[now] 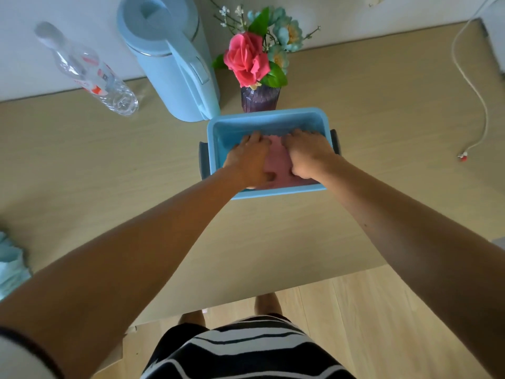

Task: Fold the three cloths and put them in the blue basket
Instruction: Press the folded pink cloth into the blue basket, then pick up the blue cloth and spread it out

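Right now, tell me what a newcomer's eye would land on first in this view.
First, the left hand and right hand side by side inside the blue basket at the table's middle, palms flat on a pink cloth. Next, the bright pink rose in a purple vase just behind the basket, with a tall pale blue kettle to its left.

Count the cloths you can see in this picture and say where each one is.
2: a pink cloth in the blue basket under both hands, and a light blue cloth at the table's left edge. Others may be hidden beneath the pink one.
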Available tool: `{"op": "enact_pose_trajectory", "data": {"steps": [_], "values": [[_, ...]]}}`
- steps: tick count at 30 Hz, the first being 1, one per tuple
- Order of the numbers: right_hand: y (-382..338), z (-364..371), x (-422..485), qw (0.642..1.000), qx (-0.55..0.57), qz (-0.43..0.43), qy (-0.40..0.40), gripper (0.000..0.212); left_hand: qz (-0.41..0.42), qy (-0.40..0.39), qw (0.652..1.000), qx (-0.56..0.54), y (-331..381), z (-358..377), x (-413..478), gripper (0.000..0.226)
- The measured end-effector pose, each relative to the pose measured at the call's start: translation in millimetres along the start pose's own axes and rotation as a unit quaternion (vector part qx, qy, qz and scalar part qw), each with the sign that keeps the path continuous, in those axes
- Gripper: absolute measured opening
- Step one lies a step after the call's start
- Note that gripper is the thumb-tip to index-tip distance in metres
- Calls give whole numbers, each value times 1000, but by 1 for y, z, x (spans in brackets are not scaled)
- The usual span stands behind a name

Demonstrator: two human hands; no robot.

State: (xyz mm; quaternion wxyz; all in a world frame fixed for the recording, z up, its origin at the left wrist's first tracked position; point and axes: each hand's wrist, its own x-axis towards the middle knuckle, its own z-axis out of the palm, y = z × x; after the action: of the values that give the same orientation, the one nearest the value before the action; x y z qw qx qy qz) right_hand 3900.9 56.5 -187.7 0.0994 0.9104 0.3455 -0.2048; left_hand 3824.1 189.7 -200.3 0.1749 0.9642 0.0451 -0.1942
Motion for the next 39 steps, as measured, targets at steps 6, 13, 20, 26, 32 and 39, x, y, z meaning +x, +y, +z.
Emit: {"op": "enact_pose_trajectory", "data": {"steps": [6,13,20,26,32,39], "values": [[-16,-20,-29,964,247,45,91,48,-28,100,932,-346,-11,-27,-63,50],[-93,-27,-62,830,479,49,283,38,-70,216,857,-463,-46,-45,-149,27],[-189,-52,-74,780,545,-5,308,39,-90,305,816,-483,-97,-58,-244,23],[-281,-59,-76,794,550,-59,252,43,-139,345,799,-473,-149,-48,-315,22],[-353,-52,-69,813,541,-87,199,42,-199,385,767,-473,-203,-28,-359,23],[-416,-40,-61,835,514,-120,158,43,-328,366,809,-322,-295,37,-380,36]]}}
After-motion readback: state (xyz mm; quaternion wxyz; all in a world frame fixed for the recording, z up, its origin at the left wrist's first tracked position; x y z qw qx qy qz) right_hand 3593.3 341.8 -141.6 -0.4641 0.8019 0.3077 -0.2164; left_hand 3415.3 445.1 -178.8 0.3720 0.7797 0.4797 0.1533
